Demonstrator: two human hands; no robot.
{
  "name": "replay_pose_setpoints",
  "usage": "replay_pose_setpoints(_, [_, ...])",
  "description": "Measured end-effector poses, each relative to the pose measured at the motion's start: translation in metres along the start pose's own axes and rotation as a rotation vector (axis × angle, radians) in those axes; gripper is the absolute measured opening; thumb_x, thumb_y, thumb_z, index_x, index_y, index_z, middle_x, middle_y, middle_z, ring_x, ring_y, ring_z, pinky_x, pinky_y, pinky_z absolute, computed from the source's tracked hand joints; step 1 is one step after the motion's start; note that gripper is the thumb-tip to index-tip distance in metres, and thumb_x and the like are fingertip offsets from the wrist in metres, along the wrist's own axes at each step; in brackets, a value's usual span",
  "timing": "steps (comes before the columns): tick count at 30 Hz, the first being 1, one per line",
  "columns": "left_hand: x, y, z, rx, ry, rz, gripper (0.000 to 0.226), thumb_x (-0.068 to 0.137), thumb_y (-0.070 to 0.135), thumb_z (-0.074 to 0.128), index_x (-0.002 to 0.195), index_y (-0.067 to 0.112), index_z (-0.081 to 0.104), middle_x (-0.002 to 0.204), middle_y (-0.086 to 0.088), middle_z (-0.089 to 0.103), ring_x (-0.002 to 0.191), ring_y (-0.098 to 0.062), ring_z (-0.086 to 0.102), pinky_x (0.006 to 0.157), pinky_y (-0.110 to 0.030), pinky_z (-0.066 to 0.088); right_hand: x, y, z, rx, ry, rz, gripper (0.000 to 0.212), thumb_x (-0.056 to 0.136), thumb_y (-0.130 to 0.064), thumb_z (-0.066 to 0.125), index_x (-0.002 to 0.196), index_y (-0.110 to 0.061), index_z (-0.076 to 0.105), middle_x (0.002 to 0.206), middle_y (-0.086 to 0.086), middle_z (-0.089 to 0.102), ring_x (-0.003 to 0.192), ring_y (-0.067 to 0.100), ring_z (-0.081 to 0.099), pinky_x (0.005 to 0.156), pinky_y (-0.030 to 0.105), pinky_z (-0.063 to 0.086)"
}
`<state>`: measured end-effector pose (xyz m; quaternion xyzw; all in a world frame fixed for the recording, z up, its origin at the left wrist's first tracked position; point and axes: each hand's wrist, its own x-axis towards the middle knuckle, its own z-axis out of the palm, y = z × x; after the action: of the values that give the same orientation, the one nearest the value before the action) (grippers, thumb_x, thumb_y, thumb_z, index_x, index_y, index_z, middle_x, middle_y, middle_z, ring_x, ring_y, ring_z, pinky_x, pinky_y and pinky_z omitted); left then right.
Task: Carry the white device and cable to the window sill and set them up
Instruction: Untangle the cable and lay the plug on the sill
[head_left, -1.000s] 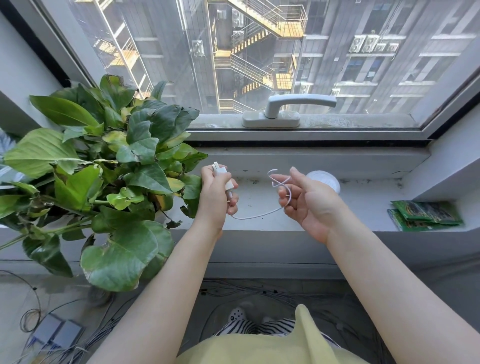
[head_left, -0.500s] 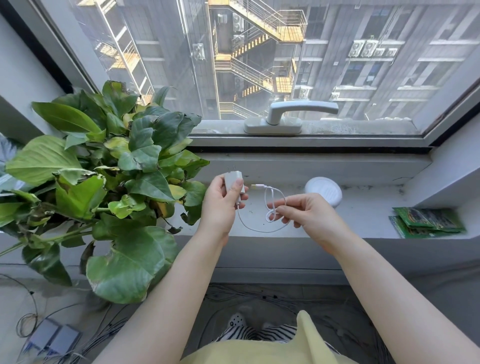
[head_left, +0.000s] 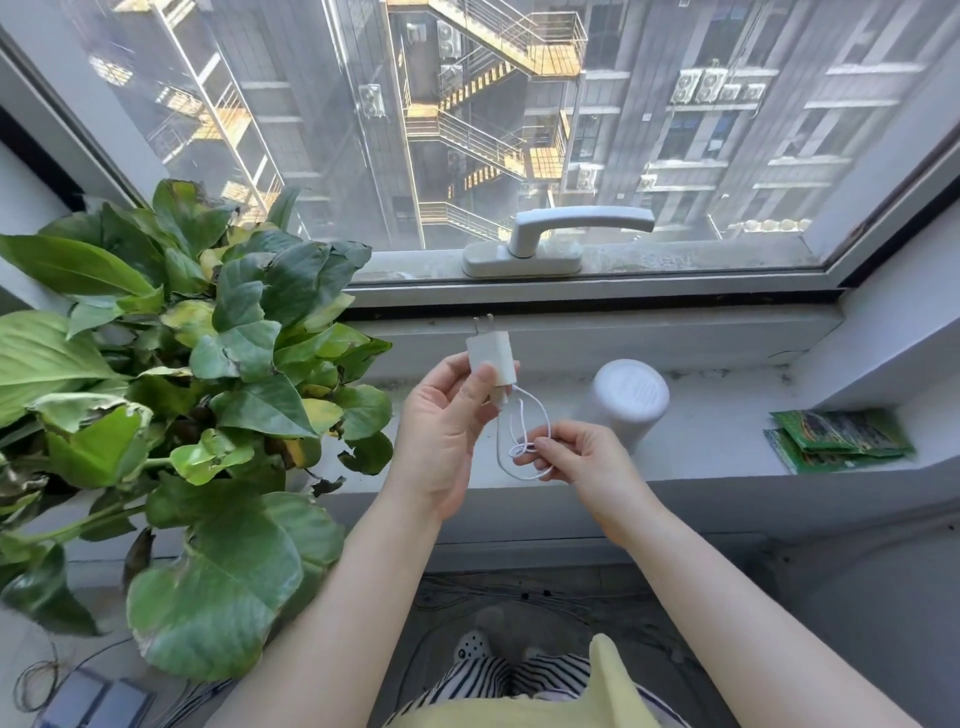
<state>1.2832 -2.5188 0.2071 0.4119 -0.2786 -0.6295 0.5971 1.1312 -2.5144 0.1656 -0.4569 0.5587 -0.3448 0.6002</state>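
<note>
A white cylindrical device (head_left: 628, 405) stands upright on the grey window sill (head_left: 717, 441), right of centre. My left hand (head_left: 447, 426) holds a white plug adapter (head_left: 492, 358) with its two prongs pointing up toward the window. A thin white cable (head_left: 524, 431) runs down from the adapter and loops over to my right hand (head_left: 582, 462), which pinches the tangled loops between thumb and fingers. Both hands hover above the sill just left of the device, not touching it.
A large leafy potted plant (head_left: 197, 395) fills the sill's left side, close to my left hand. Green packets (head_left: 839, 439) lie at the sill's right end. The window handle (head_left: 561, 234) sits on the frame above. Cables and flat grey devices (head_left: 88, 701) lie on the floor.
My left hand has lifted and turned the adapter so its prongs face up. My right hand has gathered the cable's loops closer under the adapter. The view has tilted slightly downward.
</note>
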Motion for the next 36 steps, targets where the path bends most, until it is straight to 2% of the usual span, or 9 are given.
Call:
replay_pose_setpoints(9, [0.024, -0.046, -0.017, 0.391, 0.359, -0.144, 0.028, 0.082, 0.012, 0.071, 0.108, 0.005, 0.067, 0.088, -0.004, 0.070, 0.077, -0.012, 0.064, 0.066, -0.015, 0.053, 0.019, 0.011, 0.012, -0.011, 0.076, 0.052, 0.020, 0.093, 0.002, 0.049, 0.099, 0.010, 0.067, 0.072, 0.009, 0.065, 0.054, 0.000, 0.058, 0.058, 0.012, 0.047])
replay_pose_setpoints(13, [0.033, -0.054, -0.019, 0.439, 0.441, -0.136, 0.021, 0.078, 0.017, 0.074, 0.099, 0.013, 0.069, 0.089, -0.002, 0.071, 0.082, -0.015, 0.066, 0.083, -0.028, 0.053, 0.028, 0.012, 0.014, -0.143, 0.105, 0.035, 0.019, 0.091, 0.000, 0.051, 0.088, -0.003, 0.070, 0.072, 0.004, 0.068, 0.066, 0.009, 0.061, 0.059, 0.014, 0.045])
replay_pose_setpoints(17, [0.039, -0.057, -0.022, 0.494, 0.471, -0.131, 0.019, 0.078, 0.022, 0.075, 0.096, 0.017, 0.070, 0.088, 0.000, 0.072, 0.084, -0.016, 0.068, 0.082, -0.027, 0.053, 0.033, 0.010, 0.017, -0.398, 0.118, -0.036, 0.018, 0.089, -0.009, 0.056, 0.086, -0.012, 0.073, 0.080, -0.001, 0.068, 0.074, 0.008, 0.061, 0.065, 0.013, 0.041])
replay_pose_setpoints(22, [0.039, -0.058, -0.031, 0.585, 0.477, -0.104, 0.029, 0.078, 0.028, 0.074, 0.103, 0.014, 0.072, 0.090, 0.001, 0.072, 0.085, -0.013, 0.067, 0.081, -0.026, 0.053, 0.034, 0.016, 0.025, -0.796, 0.228, -0.139, 0.033, 0.090, -0.016, 0.057, 0.122, -0.012, 0.062, 0.103, 0.013, 0.055, 0.103, 0.033, 0.049, 0.087, 0.033, 0.037])
replay_pose_setpoints(24, [0.037, -0.057, -0.032, 0.615, 0.469, -0.089, 0.028, 0.079, 0.029, 0.073, 0.102, 0.015, 0.071, 0.089, 0.003, 0.072, 0.084, -0.011, 0.067, 0.080, -0.023, 0.051, 0.030, 0.020, 0.029, -0.850, 0.241, -0.189, 0.051, 0.091, -0.014, 0.056, 0.140, -0.010, 0.044, 0.116, 0.015, 0.051, 0.111, 0.033, 0.044, 0.094, 0.035, 0.036])
replay_pose_setpoints(27, [0.036, -0.057, -0.030, 0.646, 0.448, -0.079, 0.019, 0.079, 0.028, 0.073, 0.096, 0.020, 0.070, 0.084, 0.008, 0.069, 0.082, -0.007, 0.066, 0.076, -0.019, 0.050, 0.025, 0.026, 0.032, -0.892, 0.258, -0.258, 0.056, 0.094, -0.010, 0.050, 0.146, -0.006, 0.031, 0.128, 0.016, 0.046, 0.117, 0.032, 0.042, 0.099, 0.034, 0.036])
replay_pose_setpoints(30, [0.037, -0.057, -0.026, 0.691, 0.425, -0.079, 0.017, 0.080, 0.029, 0.072, 0.095, 0.021, 0.069, 0.081, 0.011, 0.068, 0.078, -0.004, 0.064, 0.071, -0.018, 0.051, 0.028, 0.026, 0.032, -0.552, 0.294, -0.078, 0.043, 0.097, -0.034, 0.040, 0.133, -0.011, 0.046, 0.125, 0.013, 0.049, 0.117, 0.030, 0.047, 0.097, 0.036, 0.039])
replay_pose_setpoints(32, [0.038, -0.057, -0.026, 0.734, 0.418, -0.079, 0.019, 0.080, 0.029, 0.072, 0.096, 0.019, 0.070, 0.082, 0.007, 0.069, 0.077, -0.007, 0.065, 0.071, -0.020, 0.053, 0.031, 0.023, 0.033, -0.252, 0.335, 0.038, 0.051, 0.093, -0.054, 0.034, 0.114, -0.011, 0.052, 0.117, 0.016, 0.055, 0.110, 0.033, 0.053, 0.093, 0.044, 0.044])
replay_pose_setpoints(36, [0.038, -0.060, -0.027, 0.876, 0.395, -0.034, 0.022, 0.078, 0.030, 0.073, 0.094, 0.015, 0.070, 0.078, 0.003, 0.069, 0.072, -0.008, 0.063, 0.068, -0.020, 0.050, 0.031, 0.023, 0.033, -0.231, 0.330, 0.051, 0.052, 0.090, -0.059, 0.035, 0.105, -0.012, 0.051, 0.110, 0.018, 0.058, 0.103, 0.036, 0.056, 0.089, 0.050, 0.047])
